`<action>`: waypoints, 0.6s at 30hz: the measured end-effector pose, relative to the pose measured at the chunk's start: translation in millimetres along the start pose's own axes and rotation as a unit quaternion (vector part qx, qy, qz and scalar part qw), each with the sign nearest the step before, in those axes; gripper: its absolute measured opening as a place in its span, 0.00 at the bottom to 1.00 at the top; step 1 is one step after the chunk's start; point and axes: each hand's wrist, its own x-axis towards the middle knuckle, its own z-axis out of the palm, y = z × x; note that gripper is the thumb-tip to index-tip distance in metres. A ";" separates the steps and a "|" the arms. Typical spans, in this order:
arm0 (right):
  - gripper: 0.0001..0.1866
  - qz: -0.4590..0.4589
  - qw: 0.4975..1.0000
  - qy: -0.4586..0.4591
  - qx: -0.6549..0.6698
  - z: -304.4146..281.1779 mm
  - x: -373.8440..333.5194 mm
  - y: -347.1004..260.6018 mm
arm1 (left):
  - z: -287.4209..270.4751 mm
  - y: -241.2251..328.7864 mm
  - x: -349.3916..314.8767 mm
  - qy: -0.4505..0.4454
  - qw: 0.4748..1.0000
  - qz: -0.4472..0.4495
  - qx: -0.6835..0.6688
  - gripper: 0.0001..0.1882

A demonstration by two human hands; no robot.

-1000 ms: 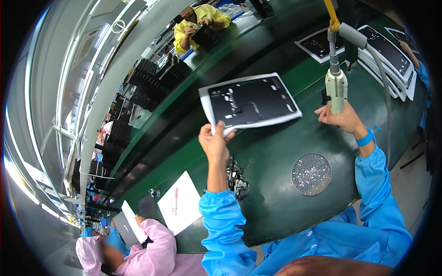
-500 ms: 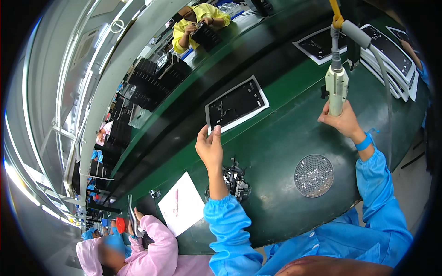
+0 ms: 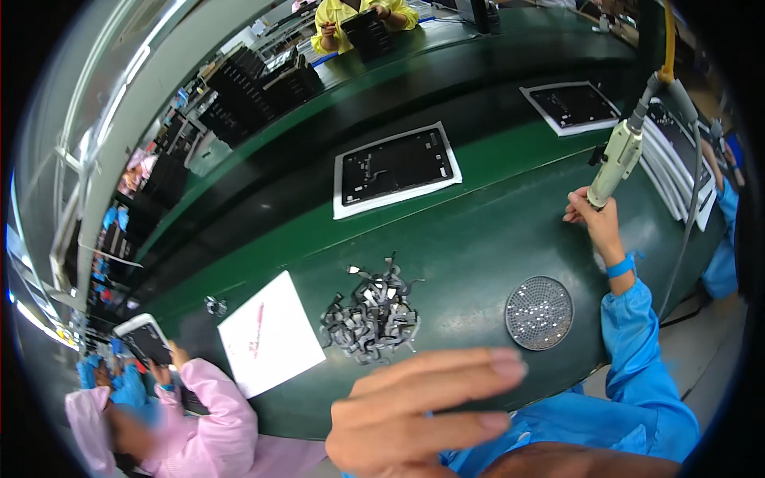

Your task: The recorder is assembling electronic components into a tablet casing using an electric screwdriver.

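My left hand [image 3: 422,410] is raised close in front of me, fingers stretched out to the right, with nothing seen in it. At the right, my right hand [image 3: 602,227] grips the lower end of a pale green electric screwdriver [image 3: 617,162], tilted and hanging from above; its tip is hidden. A black flat panel [image 3: 406,166] with small light marks lies on a white pad at the belt's edge, apart from both hands. Beyond my left hand sits a heap of small black and silver strip parts [image 3: 370,319]. A round dish of tiny screws [image 3: 539,313] rests nearer my right forearm.
A white sheet with a pink pen [image 3: 257,334] lies left of the heap. A co-worker in pink [image 3: 211,414] holds a panel. Another panel [image 3: 570,106] and a padded stack [image 3: 677,167] are at far right, near a blue sleeve. Across, a person in yellow handles a black part.
My left hand has left the panel's corner and come back toward me. The right hand with the screwdriver has shifted slightly, and the screwdriver now tilts. The head view has turned somewhat.
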 end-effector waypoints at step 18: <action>0.09 -0.008 0.998 0.001 -0.058 -7.1 0.8 25.6 | -6.4 30.7 -39.0 0.164 0.958 -0.218 -0.093 0.09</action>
